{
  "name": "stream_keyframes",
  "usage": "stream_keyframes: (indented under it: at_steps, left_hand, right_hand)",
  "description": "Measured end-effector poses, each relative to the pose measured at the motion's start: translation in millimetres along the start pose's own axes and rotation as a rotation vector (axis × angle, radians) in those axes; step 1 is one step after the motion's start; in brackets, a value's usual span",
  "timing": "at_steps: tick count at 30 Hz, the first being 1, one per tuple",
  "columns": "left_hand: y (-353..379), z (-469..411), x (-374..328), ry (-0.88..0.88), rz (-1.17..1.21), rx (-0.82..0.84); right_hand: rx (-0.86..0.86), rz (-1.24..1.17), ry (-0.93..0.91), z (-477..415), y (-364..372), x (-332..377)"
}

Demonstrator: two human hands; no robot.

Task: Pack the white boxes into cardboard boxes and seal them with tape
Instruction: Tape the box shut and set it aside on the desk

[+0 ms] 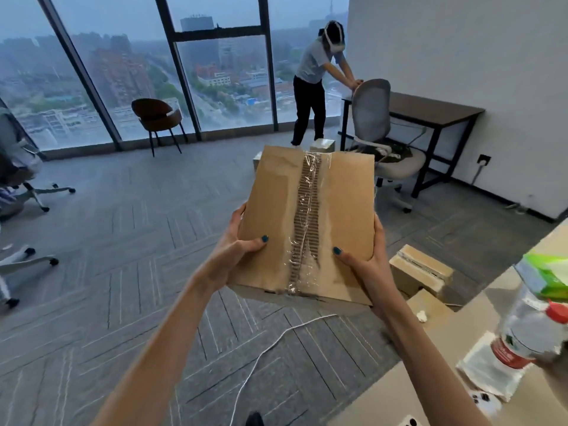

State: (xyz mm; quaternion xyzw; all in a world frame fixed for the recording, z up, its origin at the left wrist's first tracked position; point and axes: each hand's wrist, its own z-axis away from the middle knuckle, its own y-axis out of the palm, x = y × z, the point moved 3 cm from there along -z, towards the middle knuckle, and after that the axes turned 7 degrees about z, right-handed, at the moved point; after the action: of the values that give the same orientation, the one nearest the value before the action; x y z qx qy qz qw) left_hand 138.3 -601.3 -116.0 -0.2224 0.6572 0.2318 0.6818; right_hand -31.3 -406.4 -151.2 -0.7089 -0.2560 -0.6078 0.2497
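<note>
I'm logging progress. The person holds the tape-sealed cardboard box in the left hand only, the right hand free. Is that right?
No. In the head view the right hand grips the cardboard box too, at its right edge; the left hand grips its left edge. The tape covers its seam.

Taped brown cardboard box (307, 226): held centrally between left hand (236, 250) and right hand (365, 265), above grey carpeted floor (123, 241). Smaller brown cardboard box (421, 272): placed on floor, to its right. Clear plastic bottle (534, 327): set on pale surface (430, 379), far right.

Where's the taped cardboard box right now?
Head view, centre: the taped cardboard box is held in the air between the left hand and right hand, above the carpet.
</note>
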Motion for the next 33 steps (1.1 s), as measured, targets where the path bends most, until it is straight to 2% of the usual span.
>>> stream_keyframes:
  at_steps: [6,11,23,28,33]
  left_hand:
    - [-81,-157,19,-0.063,0.013,0.115]
    - [-86,-253,29,-0.089,-0.005,0.243]
    - [30,-415,112,-0.21,-0.026,0.59]
    - [88,-457,193,-0.255,-0.047,0.741]
    - [132,-478,304,-0.33,-0.039,0.868]
  right_hand:
    - [-0.115,0.021,0.055,-124,70,-34]
    - [-0.26,0.043,0.111,-183,76,-61]
    - [-0.644,0.086,0.244,-233,-4,-158]
    - [-0.786,0.068,0.306,-227,-36,-235]
    - [-0.909,0.031,0.373,-204,-51,-334]
